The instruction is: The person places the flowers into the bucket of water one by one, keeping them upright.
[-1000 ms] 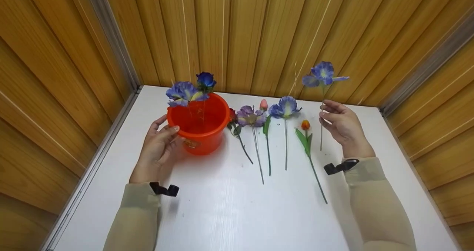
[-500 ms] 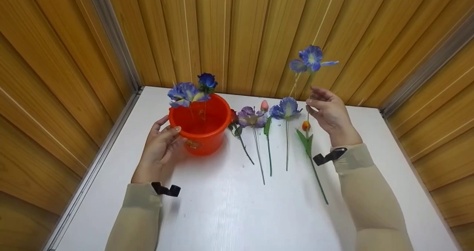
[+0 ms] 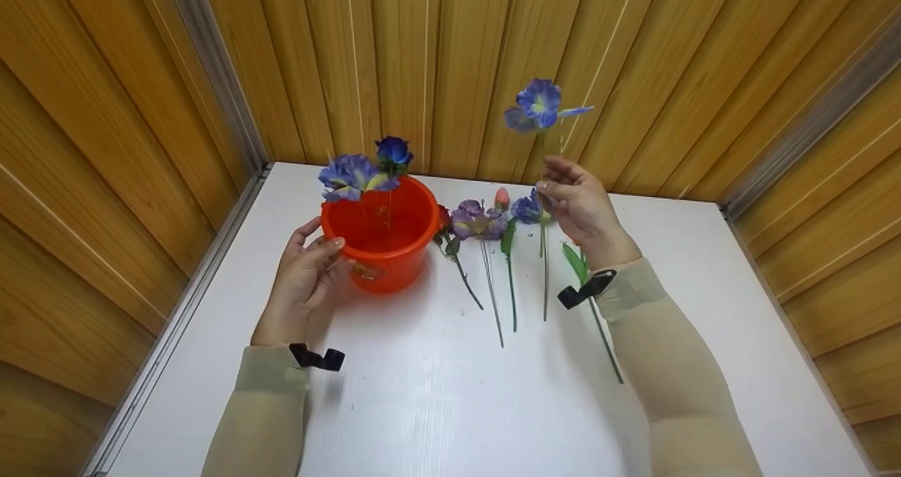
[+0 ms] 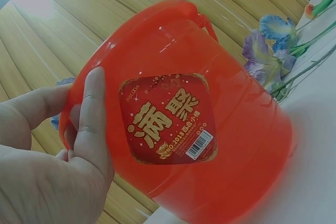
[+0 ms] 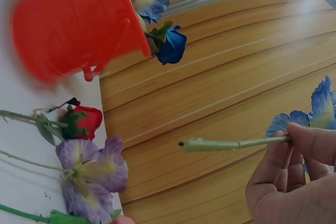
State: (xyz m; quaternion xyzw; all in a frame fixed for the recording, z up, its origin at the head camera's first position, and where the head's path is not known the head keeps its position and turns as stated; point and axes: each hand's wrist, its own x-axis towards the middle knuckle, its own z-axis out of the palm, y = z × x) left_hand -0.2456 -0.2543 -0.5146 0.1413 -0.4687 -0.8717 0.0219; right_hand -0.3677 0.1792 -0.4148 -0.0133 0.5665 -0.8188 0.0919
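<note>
My left hand [image 3: 299, 280] grips the near left rim of a red plastic bucket [image 3: 391, 273], thumb outside; the left wrist view shows its printed label [image 4: 170, 119]. A blue iris [image 3: 350, 178] and a blue rose [image 3: 394, 152] stand in the bucket. My right hand [image 3: 581, 210] pinches the stem of another blue iris [image 3: 540, 104] between thumb and fingers, its bloom upright above the hand. In the right wrist view the lower end of that stem [image 5: 210, 144] sticks out past the fingertips. Below this hand lies a further blue iris [image 3: 526, 208], partly covered.
On the white table [image 3: 422, 399], right of the bucket, lie a red rose [image 5: 90, 121], a purple iris [image 3: 479, 220] and a pink tulip bud [image 3: 502, 198]. A tulip with green leaves [image 3: 575, 262] lies under the right forearm. Wood-panelled walls [image 3: 464, 69] enclose the table.
My right hand has moved left and a little up, carrying the blue iris toward the bucket and passing over the flowers on the table. My left hand and the bucket have stayed nearly still.
</note>
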